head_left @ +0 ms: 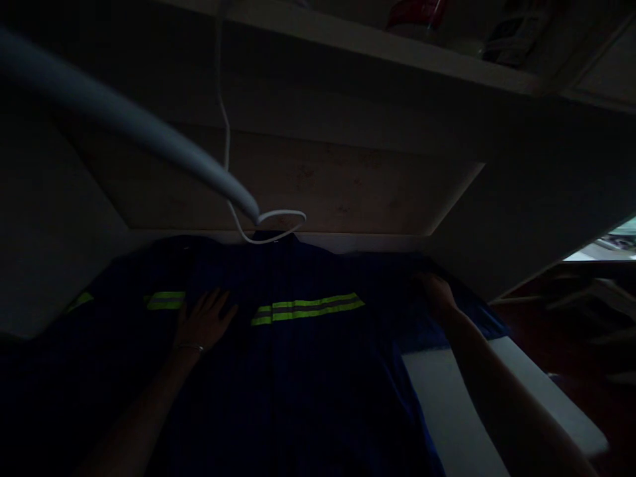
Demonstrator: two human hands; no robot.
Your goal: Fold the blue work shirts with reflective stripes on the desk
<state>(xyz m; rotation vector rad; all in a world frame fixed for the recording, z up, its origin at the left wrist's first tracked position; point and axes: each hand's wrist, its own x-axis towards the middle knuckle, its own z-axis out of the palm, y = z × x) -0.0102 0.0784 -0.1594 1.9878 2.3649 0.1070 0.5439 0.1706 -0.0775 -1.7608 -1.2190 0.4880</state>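
A dark blue work jacket (308, 371) with yellow-green reflective stripes lies spread over a white surface, its collar towards the back wall. My left hand (206, 319) rests flat on the jacket's chest, fingers apart, between two stripe sections. A thin bracelet circles that wrist. Over on the right, my right hand (433, 291) is closed on the jacket's sleeve, with the fingertips partly lost in the dark. More dark blue cloth with stripes (166, 300) shows to the left of my left hand; I cannot tell whether it belongs to the same garment.
A pale tube (149, 136) slants in from the upper left, near a looped white cord (227, 139). Overhead runs a shelf (348, 43) carrying a red object (416, 14). The white tabletop (447, 404) shows at lower right. Side panels flank the recess. Light is very dim.
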